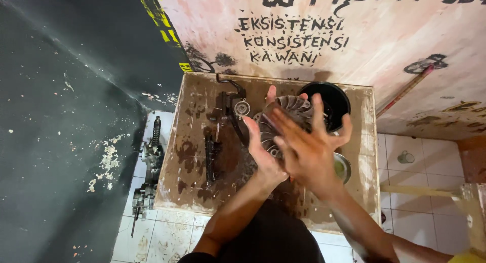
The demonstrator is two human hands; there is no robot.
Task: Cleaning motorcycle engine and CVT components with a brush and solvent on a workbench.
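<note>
One finned pulley (291, 116), one black bowl (331, 103), two hands (304, 149)

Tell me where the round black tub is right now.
In the head view, the round black tub sits at the workbench's far right corner against the wall, just behind the finned metal disc and right hand.

Black round tub (331, 103) on stained wooden bench (190, 141); dark metal parts (212, 151); engine assembly (149, 167) on tiled floor (420, 212)
</note>
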